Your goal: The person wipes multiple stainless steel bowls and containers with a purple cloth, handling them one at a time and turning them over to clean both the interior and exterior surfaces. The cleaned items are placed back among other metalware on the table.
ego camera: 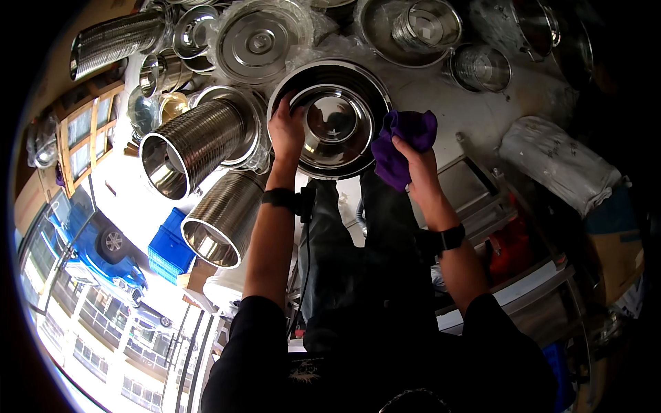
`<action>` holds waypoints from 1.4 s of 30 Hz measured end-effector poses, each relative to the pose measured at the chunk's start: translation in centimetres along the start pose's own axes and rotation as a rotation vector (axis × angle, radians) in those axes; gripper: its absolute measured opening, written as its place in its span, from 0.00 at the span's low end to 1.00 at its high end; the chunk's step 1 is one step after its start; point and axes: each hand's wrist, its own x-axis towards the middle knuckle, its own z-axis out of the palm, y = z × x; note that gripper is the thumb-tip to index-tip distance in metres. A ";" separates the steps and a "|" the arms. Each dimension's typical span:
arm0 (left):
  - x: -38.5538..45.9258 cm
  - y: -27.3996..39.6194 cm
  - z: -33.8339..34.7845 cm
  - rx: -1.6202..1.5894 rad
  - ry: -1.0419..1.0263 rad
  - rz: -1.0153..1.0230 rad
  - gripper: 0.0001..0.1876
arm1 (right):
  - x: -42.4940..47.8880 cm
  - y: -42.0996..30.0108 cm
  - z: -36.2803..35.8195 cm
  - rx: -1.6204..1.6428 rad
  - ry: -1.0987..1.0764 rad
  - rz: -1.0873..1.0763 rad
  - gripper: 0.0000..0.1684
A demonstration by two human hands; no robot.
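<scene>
A wide, shiny metal basin is in front of me, near my knees, with smaller round rims showing inside it. My left hand grips its left side, with the fingers over the rim and inside. In my right hand is a bunched purple cloth, close against the basin's right rim. Just left of my left hand lies a long stack of nested metal bowls on its side, with a second such stack below it.
Beyond the basin lie a plastic-wrapped round metal lid, a wide metal basin holding stacked bowls and another bowl stack. A white wrapped bundle lies at right. Blue plastic crates stand at left, near a wooden frame.
</scene>
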 end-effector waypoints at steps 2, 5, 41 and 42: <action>-0.7 0.9 0.0 0.026 0.076 0.037 0.21 | 0.5 -0.2 -0.6 -0.012 0.004 -0.008 0.19; -1.4 1.2 -0.4 0.024 0.140 0.052 0.18 | 1.4 -0.2 -1.4 -0.030 0.002 -0.015 0.20; -11.4 2.9 -7.3 -0.930 -0.117 -0.262 0.19 | -0.5 -0.2 12.0 -0.514 -0.730 0.017 0.28; -11.4 2.9 -6.7 -0.936 -0.070 -0.227 0.21 | -0.3 -0.1 11.8 -0.461 -0.710 0.044 0.29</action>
